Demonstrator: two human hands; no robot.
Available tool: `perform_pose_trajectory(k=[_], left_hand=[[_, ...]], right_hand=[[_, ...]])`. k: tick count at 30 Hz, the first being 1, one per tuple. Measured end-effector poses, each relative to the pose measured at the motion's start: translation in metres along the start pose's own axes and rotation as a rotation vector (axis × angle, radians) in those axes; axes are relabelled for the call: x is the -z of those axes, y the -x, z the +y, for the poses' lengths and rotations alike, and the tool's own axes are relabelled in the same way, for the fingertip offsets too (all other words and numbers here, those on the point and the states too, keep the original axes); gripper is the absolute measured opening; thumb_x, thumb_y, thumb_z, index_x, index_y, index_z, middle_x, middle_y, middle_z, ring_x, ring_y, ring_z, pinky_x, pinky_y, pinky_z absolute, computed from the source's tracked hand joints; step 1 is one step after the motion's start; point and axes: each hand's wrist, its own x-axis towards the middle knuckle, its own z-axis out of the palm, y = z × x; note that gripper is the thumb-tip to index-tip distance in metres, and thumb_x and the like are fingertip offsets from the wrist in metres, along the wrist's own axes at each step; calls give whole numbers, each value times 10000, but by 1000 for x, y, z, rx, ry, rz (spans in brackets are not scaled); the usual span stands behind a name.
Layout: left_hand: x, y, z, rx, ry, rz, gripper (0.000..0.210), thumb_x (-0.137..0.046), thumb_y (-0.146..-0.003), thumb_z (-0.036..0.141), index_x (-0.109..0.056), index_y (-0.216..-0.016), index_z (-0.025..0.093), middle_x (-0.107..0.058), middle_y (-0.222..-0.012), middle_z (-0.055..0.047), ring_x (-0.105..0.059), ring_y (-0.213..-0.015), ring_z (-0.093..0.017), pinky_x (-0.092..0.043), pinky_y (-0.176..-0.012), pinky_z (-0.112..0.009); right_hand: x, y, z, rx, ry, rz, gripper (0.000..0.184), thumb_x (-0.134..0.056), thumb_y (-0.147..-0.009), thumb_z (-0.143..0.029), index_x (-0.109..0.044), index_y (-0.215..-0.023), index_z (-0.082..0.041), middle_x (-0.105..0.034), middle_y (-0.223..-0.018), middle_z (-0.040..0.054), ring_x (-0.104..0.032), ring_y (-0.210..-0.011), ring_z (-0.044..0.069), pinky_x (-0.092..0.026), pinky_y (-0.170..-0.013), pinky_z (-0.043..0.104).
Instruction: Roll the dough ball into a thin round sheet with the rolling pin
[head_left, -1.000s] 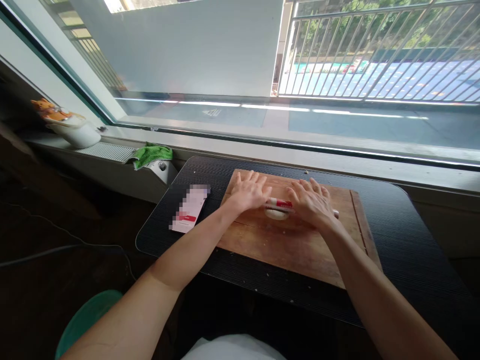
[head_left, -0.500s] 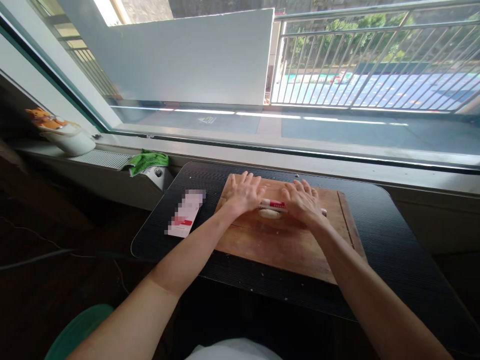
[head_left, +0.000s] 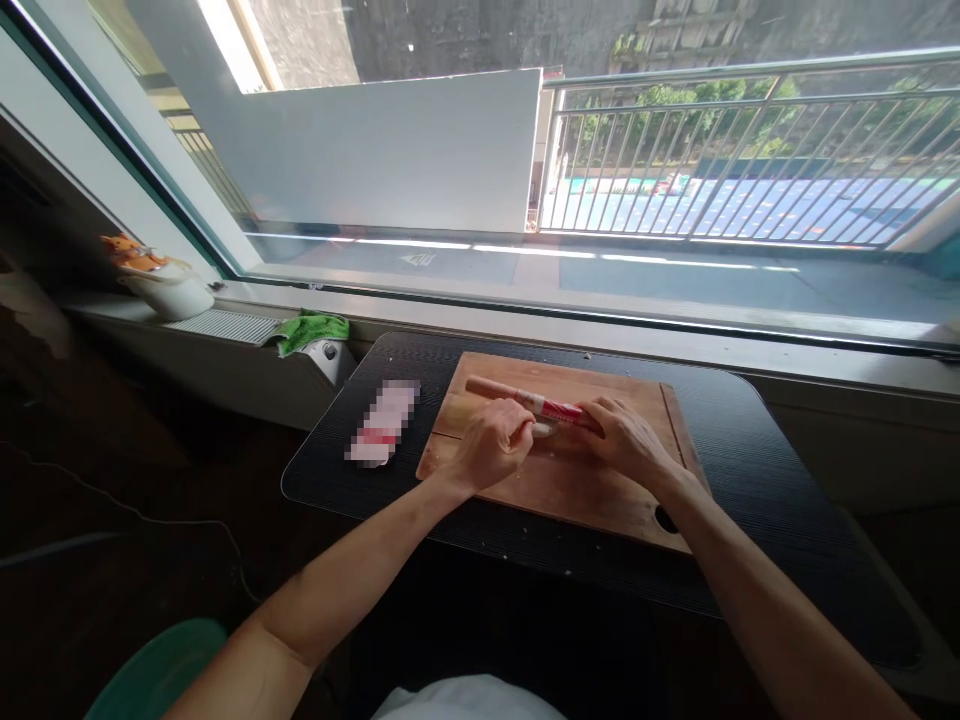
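So there's a black wood-grain table [head_left: 750, 440] with a flat brown wooden cutting board [head_left: 592, 500] on it, probably for a firm work surface. A slim wooden rolling pin with a red-and-white label [head_left: 534, 401] angles across the board, the right hand [head_left: 622, 432] gripping its right end, likely to steady it. The left hand [head_left: 495, 442] is curled, seemingly pinching a small white dough-like piece [head_left: 542, 430] on the board beside the pin, I guess for control.

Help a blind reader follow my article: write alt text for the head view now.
A right hand grips one end of a red-labelled rolling pin over a wooden board, while the left hand holds a pale, dough-like piece. The board lies on a black table by a window, a pixelated phone to its left.
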Motion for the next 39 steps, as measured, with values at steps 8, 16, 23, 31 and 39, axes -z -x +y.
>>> perform_pose_trajectory(k=[8, 16, 23, 31, 39], left_hand=[[-13, -58, -5, 396, -13, -453, 311, -623, -874, 233, -692, -1160, 131, -719, -1225, -132, -663, -1132, -266, -499, -963, -320], [-3, -44, 1, 593, -38, -451, 221, -615, -871, 335, -712, -938, 149, -758, -910, -91, -692, -809, -222, -491, -687, -271], [-14, -35, 0, 647, 402, -220, 91, -677, -830, 231, -630, -783, 169, -680, -774, -19, -634, -678, -152, -507, -616, -250], [-23, -20, 6, 848, 1028, -246, 251, -777, -835, 340, -685, -829, 107, -692, -738, -24, -648, -591, -112, -553, -585, -245], [-24, -18, 6, 792, 1078, -207, 327, -817, -775, 404, -718, -775, 93, -667, -658, -11, -605, -554, -102, -521, -577, -241]], right_hand=[[12, 10, 11, -316, 105, -67, 274, -509, -951, -392, -688, -978, -187, -697, -969, 101, -633, -884, 235, -419, -712, 313], [23, 18, 5, -309, 190, -34, 315, -544, -910, -330, -700, -1120, -157, -689, -1152, 159, -608, -1101, 313, -447, -919, 393], [11, 11, -48, -371, -326, 33, 293, -493, -937, -445, -667, -875, -218, -717, -801, 56, -628, -703, 203, -430, -673, 309], [-23, 2, -61, -370, -894, 207, 538, -524, -834, -717, -624, -798, -190, -632, -730, 33, -517, -623, 152, -400, -554, 272], [-15, 3, -57, -393, -953, 142, 629, -486, -797, -821, -568, -687, -206, -535, -589, -2, -468, -554, 139, -382, -525, 282]])
